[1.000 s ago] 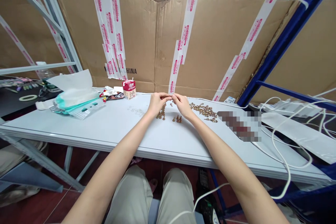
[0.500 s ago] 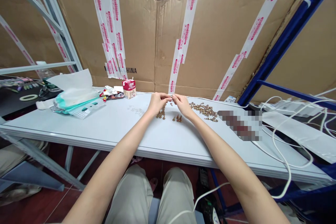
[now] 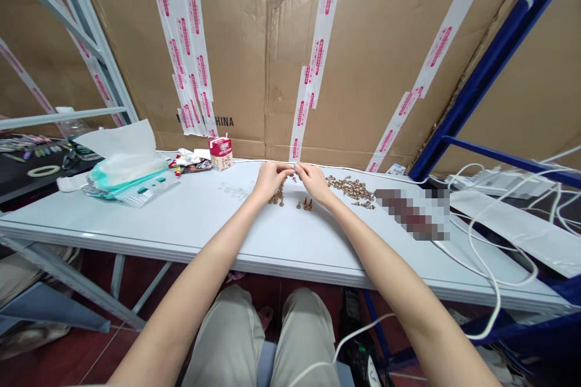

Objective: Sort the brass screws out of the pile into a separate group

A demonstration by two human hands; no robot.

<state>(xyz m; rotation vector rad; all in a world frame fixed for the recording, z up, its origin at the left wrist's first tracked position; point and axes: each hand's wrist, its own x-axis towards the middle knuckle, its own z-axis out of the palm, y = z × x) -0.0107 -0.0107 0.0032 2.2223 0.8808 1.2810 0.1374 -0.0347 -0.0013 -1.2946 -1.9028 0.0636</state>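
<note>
My left hand (image 3: 271, 178) and my right hand (image 3: 312, 179) meet fingertip to fingertip above the table, both closed in a pinch. Whatever is between the fingertips is too small to make out. Under my left hand stand several brass-coloured screws (image 3: 276, 198), partly hidden by it. A small group of upright screws (image 3: 307, 204) is just below my right hand. To the right of that hand spreads a loose pile of brass-coloured screws (image 3: 351, 188). Small clear rings or washers (image 3: 233, 191) lie scattered left of my left hand.
A red and cream drink carton (image 3: 221, 154) stands at the back, beside crumpled wrappers (image 3: 193, 161). Plastic bags (image 3: 122, 172) lie on the left of the white table (image 3: 149, 224). White cables (image 3: 494, 290) loop over the right end. A cardboard wall (image 3: 236, 60) rises behind.
Both hands stay together in nearly the same place, with slight finger movement. The whole view has shifted a little. The screws look unmoved.
</note>
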